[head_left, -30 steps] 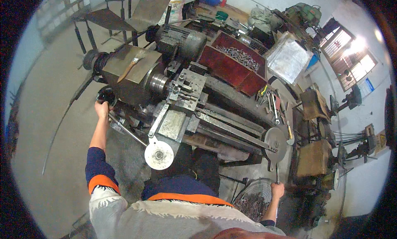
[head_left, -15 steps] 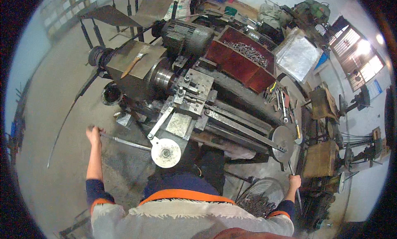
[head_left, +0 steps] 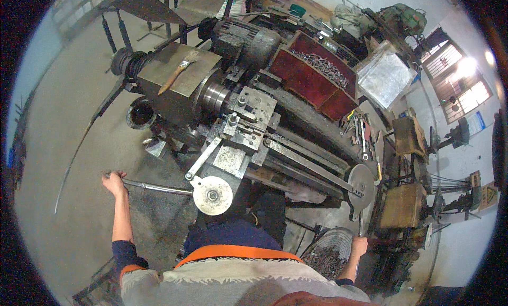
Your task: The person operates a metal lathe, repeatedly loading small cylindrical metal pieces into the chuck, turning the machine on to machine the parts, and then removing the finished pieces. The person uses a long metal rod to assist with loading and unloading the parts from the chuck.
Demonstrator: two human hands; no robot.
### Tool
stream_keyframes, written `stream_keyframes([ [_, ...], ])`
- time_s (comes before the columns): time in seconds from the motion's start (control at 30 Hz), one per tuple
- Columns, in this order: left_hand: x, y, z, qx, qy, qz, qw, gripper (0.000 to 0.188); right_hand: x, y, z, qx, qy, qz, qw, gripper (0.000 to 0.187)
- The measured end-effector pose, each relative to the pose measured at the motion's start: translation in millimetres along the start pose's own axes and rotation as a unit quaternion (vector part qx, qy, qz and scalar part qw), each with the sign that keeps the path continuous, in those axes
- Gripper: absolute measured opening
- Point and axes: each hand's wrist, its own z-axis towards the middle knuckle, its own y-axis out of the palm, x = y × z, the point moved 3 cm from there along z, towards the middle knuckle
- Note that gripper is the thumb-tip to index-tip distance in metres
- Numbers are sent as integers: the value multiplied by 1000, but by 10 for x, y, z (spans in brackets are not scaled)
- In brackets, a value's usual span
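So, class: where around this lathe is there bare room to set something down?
The flat headstock top is bare beside the brush. The concrete floor left of the lathe lies open. The red tray and spanner shelf are crowded.

Up top, a red tray [head_left: 312, 78] brims with small metal parts behind the grey motor [head_left: 246, 38]. A brush [head_left: 177, 73] lies on the headstock's flat lid. Spanners [head_left: 360, 134] lie to the right, a clear plastic sheet [head_left: 386, 75] beyond, and a black bucket [head_left: 140, 113] on the floor.
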Motion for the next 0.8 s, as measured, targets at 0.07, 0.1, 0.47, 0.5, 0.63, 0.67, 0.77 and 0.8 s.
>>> stream_keyframes([
  [0.07,47,50,-4,-5,-6,-8,1000,26,-88,-115,-80,-27,25,21,999,39],
  [0.1,55,57,-10,-7,-10,-12,1000,26,-88,-116,-83,-29,27,20,999,38],
  [0.47,166,-267,-139,-61,-2,63,996,23,139,104,536,9,-59,-66,996,33],
  [0.5,171,-340,-148,-61,-8,91,994,22,260,195,743,31,-60,-58,996,32],
  [0.63,223,-530,-184,-118,-33,114,986,14,199,187,1180,33,-56,-143,988,32],
  [0.67,407,-556,-171,-143,-33,182,972,15,-139,-97,1045,-37,-3,-92,995,32],
  [0.77,285,-625,282,-207,10,362,909,21,-82,65,1321,-27,37,-98,994,32],
  [0.8,231,-582,412,-217,36,386,896,21,-92,103,1332,-28,43,-87,995,33],
])
